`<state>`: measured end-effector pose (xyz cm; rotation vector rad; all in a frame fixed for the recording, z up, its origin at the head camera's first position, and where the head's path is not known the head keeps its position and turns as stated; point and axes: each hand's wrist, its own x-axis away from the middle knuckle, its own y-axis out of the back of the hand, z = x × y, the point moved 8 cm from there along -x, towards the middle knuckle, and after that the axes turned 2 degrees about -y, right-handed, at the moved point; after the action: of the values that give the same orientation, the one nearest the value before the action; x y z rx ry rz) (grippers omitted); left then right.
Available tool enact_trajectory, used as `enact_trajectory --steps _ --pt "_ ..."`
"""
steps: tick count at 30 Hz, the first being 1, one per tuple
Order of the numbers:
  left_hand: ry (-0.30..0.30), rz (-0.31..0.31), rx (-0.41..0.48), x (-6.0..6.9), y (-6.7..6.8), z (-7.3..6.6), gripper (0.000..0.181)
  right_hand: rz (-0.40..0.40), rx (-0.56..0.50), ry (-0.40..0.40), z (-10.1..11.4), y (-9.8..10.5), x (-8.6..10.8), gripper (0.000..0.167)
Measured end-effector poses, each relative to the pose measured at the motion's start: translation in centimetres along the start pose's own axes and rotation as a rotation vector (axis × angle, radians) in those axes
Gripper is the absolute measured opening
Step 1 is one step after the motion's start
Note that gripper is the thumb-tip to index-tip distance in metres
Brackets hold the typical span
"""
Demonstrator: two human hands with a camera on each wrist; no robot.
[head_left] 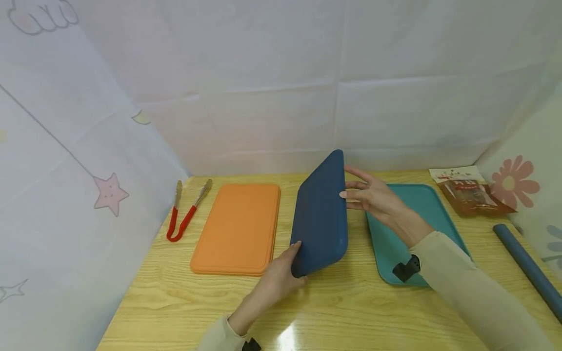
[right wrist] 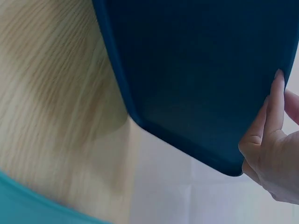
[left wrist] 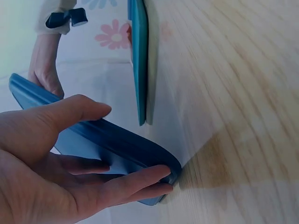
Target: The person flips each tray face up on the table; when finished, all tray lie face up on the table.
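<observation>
Head view: the left hand (head_left: pixel 274 279) grips the blue tray (head_left: pixel 318 219) at its near end, thumb and fingers on opposite sides; the right hand (head_left: pixel 375 199) pinches the right edge, fingers partly spread. Steeply tilted between orange board (head_left: pixel 239 226) and teal tray (head_left: pixel 386 248), it could twist, I'd judge, should that lighter pinch slip.

The left hand (head_left: pixel 278 274), nearer, gripped between thumb and fingers. The right hand (head_left: pixel 377 199), farther and to the right, pinched with fingers spread.
</observation>
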<state>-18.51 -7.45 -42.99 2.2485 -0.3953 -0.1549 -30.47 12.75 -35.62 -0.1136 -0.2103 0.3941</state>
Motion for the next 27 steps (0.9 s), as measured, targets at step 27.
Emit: enact_trajectory --steps 27 --pt "-0.239 -0.239 0.096 1.6 1.3 -6.4 0.099 -0.065 -0.130 0.112 2.8 -3.6 0.6 0.077"
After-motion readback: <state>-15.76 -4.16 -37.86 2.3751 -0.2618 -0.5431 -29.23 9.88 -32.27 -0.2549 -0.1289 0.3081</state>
